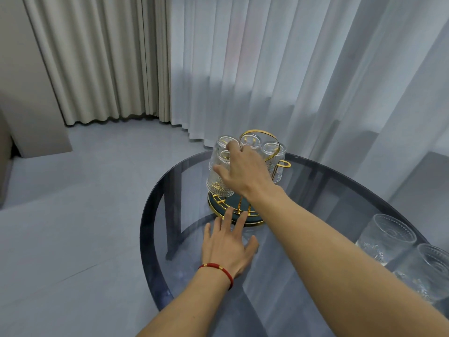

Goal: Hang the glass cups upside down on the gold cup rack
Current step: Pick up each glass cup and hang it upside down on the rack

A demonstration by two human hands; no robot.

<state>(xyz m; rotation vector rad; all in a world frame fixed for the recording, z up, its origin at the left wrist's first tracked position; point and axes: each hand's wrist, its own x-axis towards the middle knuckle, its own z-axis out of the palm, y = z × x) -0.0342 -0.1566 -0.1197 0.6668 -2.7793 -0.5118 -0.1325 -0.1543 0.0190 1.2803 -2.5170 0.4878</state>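
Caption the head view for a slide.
Right hand seats a ribbed glass cup on the gold wire rack; left hand steadies its base.

Just a round smoked-glass table (pixel 315 190) with dark legs on a pale grey tiled floor (pixel 73 203), beige curtains (pixel 97 64) far left and sheer white curtains (pixel 303 69) hanging behind it on the right.

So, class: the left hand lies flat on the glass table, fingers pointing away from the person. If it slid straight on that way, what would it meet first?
The left hand would most likely meet the gold rim of the cup rack's base first; its fingertips already look at or almost on that rim, though depth is hard to judge.
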